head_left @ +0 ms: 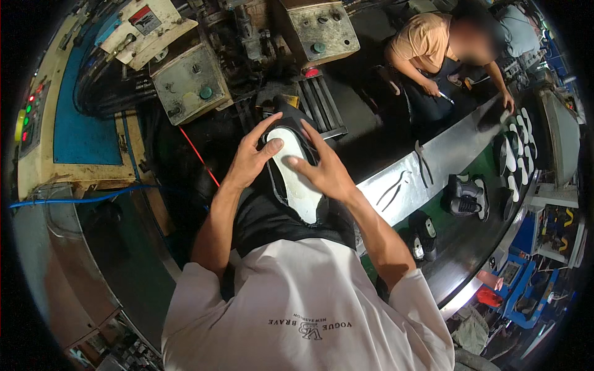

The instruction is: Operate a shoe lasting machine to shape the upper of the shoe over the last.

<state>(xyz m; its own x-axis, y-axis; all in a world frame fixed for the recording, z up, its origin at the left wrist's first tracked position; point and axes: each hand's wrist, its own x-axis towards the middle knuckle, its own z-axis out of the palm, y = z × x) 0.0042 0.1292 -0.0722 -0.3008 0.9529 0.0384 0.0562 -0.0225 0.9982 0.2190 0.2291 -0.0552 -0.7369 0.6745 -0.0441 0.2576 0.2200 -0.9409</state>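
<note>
Between my hands, over my lap, lies a black shoe upper (281, 182) on its last, with its white sole side (297, 185) turned up toward me. My left hand (252, 157) grips the far left edge, its thumb pressed on the white surface near the toe. On the other edge is my right hand (325, 170), fingers around the black rim and thumb on the white. The shoe's far tip points toward the machine. Its underside is hidden.
Machine control boxes (192, 83) stand ahead. At right, a metal ledge (396, 179) holds pliers (424, 164) and a second pair (394, 188). Beyond it, a conveyor carries black shoes (467, 196) and several white insoles (523, 142). A co-worker (427, 55) sits far right, holding a tool.
</note>
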